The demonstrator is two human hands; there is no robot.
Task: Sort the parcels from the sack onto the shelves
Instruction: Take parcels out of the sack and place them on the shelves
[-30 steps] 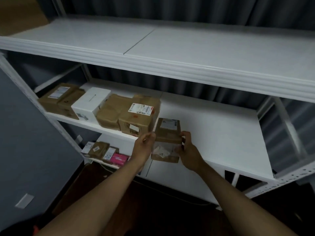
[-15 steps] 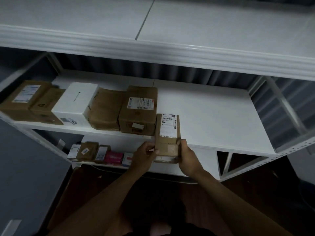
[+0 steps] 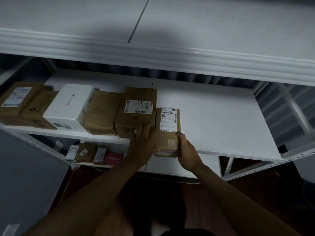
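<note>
On the middle shelf [image 3: 213,116] a row of parcels runs from the left end to a labelled brown box [image 3: 136,114]. The left hand [image 3: 143,143] and right hand [image 3: 185,150] clasp the narrow cardboard parcel [image 3: 167,130] by its near end, half on the shelf's front edge. It looks light and stiff; its long sides suit holding. Open shelf lies to the right.

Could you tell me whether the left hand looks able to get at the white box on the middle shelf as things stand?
Probably yes, once it lets go. The left hand is holding the small parcel together with the right hand. The white box sits at the open shelf front, two parcels to the left, with nothing on top.
</note>
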